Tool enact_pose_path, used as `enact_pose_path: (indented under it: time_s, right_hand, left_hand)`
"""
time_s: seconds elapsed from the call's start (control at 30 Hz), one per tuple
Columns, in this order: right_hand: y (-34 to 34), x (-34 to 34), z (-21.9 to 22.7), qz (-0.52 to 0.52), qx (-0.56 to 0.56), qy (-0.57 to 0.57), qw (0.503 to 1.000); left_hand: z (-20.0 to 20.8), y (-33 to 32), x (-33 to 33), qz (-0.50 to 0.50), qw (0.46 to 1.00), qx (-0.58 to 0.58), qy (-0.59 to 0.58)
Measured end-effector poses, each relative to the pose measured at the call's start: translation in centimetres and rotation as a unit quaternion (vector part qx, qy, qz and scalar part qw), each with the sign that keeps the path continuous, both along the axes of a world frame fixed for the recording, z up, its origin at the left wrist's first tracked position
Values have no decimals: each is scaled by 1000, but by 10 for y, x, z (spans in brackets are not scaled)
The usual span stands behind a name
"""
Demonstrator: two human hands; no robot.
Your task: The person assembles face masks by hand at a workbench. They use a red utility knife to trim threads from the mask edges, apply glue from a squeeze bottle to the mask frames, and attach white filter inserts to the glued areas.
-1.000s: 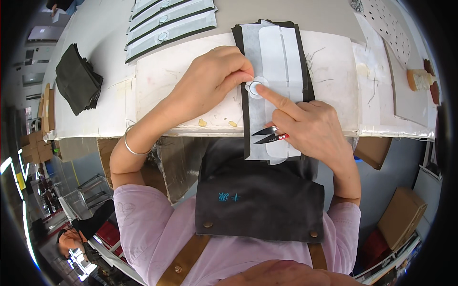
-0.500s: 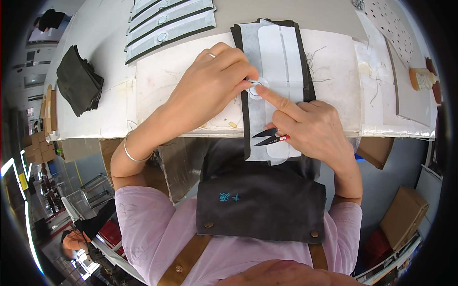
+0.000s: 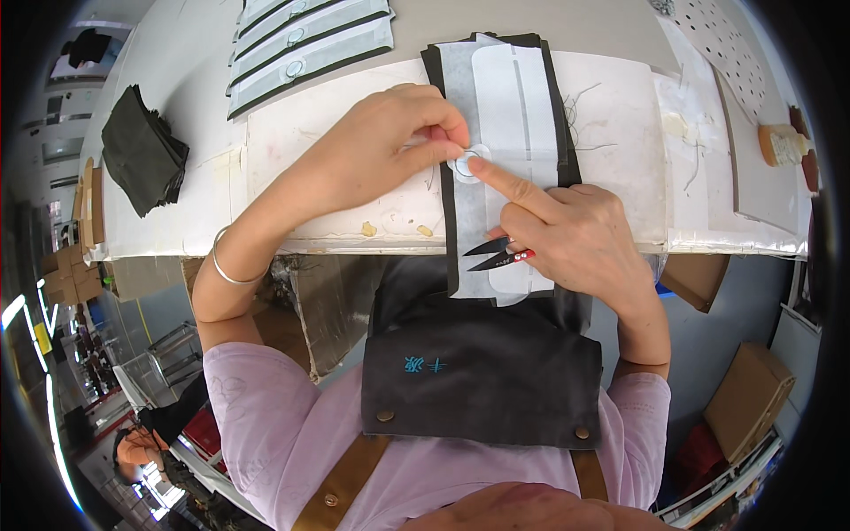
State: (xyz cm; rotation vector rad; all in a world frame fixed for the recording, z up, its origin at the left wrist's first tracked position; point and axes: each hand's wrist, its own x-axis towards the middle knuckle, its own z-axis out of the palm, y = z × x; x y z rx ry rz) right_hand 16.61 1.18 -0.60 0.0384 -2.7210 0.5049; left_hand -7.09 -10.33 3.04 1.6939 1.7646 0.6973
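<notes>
A stack of black fabric panels (image 3: 569, 155) with whitish backing (image 3: 500, 97) lies lengthwise before me, its near end over the table's front edge. On its left side is a small round white patch (image 3: 464, 176) with a ring-shaped outline. My left hand (image 3: 400, 133) is closed in a pinch at the patch's upper left edge; what lies between thumb and forefinger is too small to make out. My right hand (image 3: 575, 232) presses its outstretched forefinger on the patch. Its other fingers curl around thread snips (image 3: 500, 255), whose dark blades stand apart, pointing left over the backing.
Backed panels (image 3: 310, 66) with similar round patches lie overlapped at the far left. A pile of black fabric pieces (image 3: 146, 150) sits at the table's left. Loose threads (image 3: 580, 111) lie right of the stack. A small bottle (image 3: 783, 145) is at the far right.
My left hand has turned slightly and moved a little left, still pinching by the patch. My right forefinger stays on the patch and the snips remain in that hand.
</notes>
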Motion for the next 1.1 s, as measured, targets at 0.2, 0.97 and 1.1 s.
enact_pose_path:
  time_s: [0.2, 0.97, 1.1]
  right_hand:
    - [1, 0, -2, -1, 3, 0, 1000]
    - [2, 0, 1, 3, -25, -4, 1000]
    - [2, 0, 2, 2, -28, -2, 1000]
  left_hand:
    - [7, 1, 14, -6, 987, 88, 136]
    - [-7, 0, -1, 26, 999, -5, -45]
    - [-2, 0, 2, -3, 1000, 5, 3]
